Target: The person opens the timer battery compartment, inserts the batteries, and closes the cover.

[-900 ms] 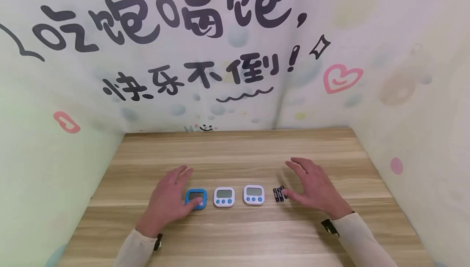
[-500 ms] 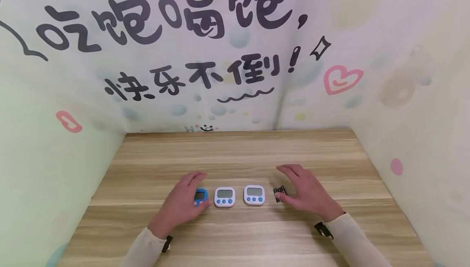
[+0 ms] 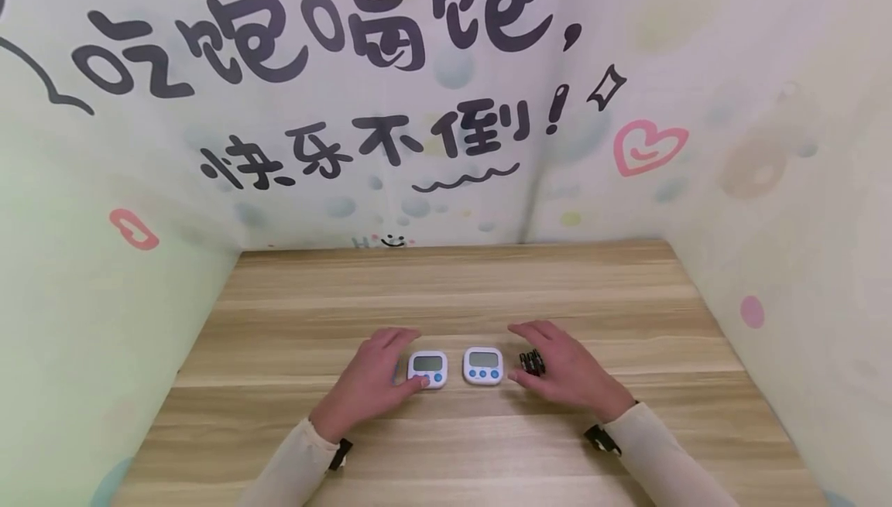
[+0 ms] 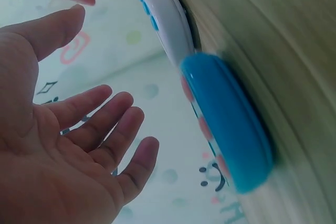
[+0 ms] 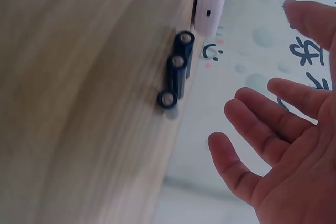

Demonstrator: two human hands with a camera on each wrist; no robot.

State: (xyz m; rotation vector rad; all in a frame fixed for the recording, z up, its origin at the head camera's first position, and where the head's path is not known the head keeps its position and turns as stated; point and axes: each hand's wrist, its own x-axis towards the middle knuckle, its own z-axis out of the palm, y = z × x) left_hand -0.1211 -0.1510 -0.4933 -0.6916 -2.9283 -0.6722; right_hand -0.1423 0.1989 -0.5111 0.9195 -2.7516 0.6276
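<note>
The left hand (image 3: pixel 369 379) hangs with loosely spread fingers over the blue timer (image 4: pixel 226 124), which lies on the wooden surface (image 3: pixel 446 290) and is mostly hidden in the head view, where the thumb overlaps the left white timer (image 3: pixel 428 364). The right hand (image 3: pixel 567 365), its fingers likewise relaxed and apart, hovers by three dark batteries (image 5: pixel 178 80) lying side by side near the right white timer (image 3: pixel 483 365).
</note>
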